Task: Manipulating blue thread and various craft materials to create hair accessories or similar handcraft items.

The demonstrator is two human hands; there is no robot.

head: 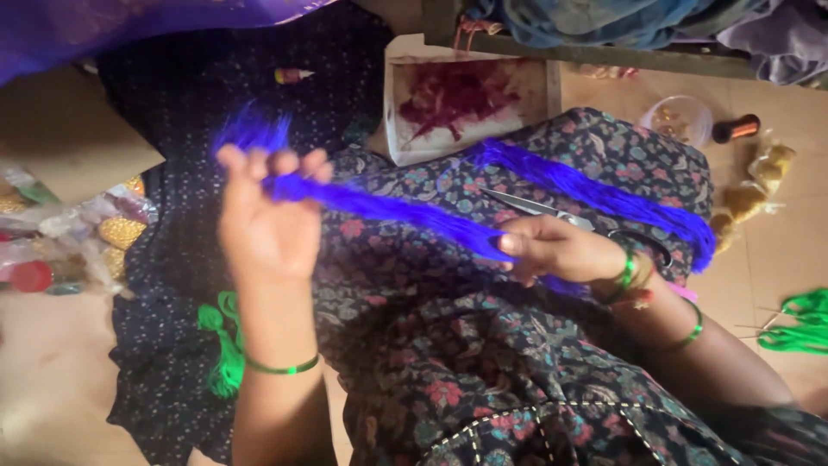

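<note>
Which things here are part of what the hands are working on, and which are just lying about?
In hand:
left hand, gripping one end of the blue thread bundle
right hand, pinching the same bundle
scissors on the lap, beside the right hand

Lying about:
green thread
box of red thread scraps
clear bowl
bead packets

clear plastic packets [78,233] at left

thread [388,207]: vivid blue | bangles [285,368]: green | dress [483,362]: dark navy, pink-teal floral print | cloth [172,362]: black, fine dotted | box [470,99]: white, magenta scraps | skein [798,321]: green | spool [736,128]: copper, black ends | scissors [535,207]: silver
</note>
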